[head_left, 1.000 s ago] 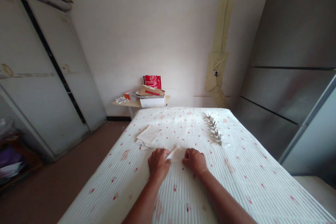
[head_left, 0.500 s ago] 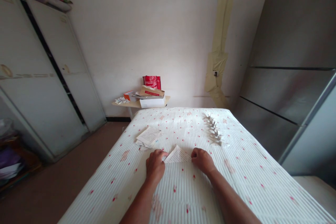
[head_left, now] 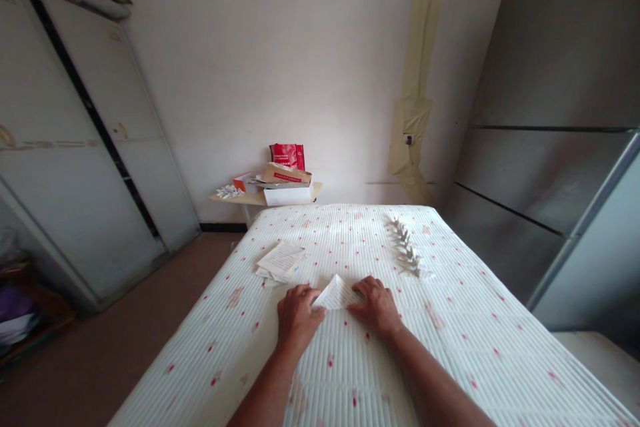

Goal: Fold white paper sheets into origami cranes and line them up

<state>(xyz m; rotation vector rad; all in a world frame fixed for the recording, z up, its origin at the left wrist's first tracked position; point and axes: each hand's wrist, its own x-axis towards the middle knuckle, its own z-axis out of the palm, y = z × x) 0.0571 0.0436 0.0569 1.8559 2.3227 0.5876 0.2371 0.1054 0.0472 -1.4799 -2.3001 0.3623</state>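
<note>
A sheet of printed or written paper (head_left: 336, 293), folded into a triangle, lies on the quilted cover with its peak pointing away from me. My left hand (head_left: 299, 315) grips its left corner between thumb and fingers. At the right corner, my right hand (head_left: 376, 307) has its thumb at the near edge and its fingers over the paper. Beyond my left hand is a loose pile of paper sheets (head_left: 281, 260). Several folded paper figures (head_left: 406, 245) with pointed tips stand in a row farther off to the right.
The bed-like surface (head_left: 350, 360) has a white ribbed cover with red spots. Behind its far left corner, a small table holds a white box (head_left: 287, 196), a red bag (head_left: 287, 156) and small white pieces (head_left: 229, 191). A cabinet (head_left: 100, 147) stands left, a grey fridge (head_left: 540, 160) right.
My right hand has shifted inward over the paper's right corner, its fingers spreading more. My left thumb has come down to the paper's near edge. The view has turned slightly.
</note>
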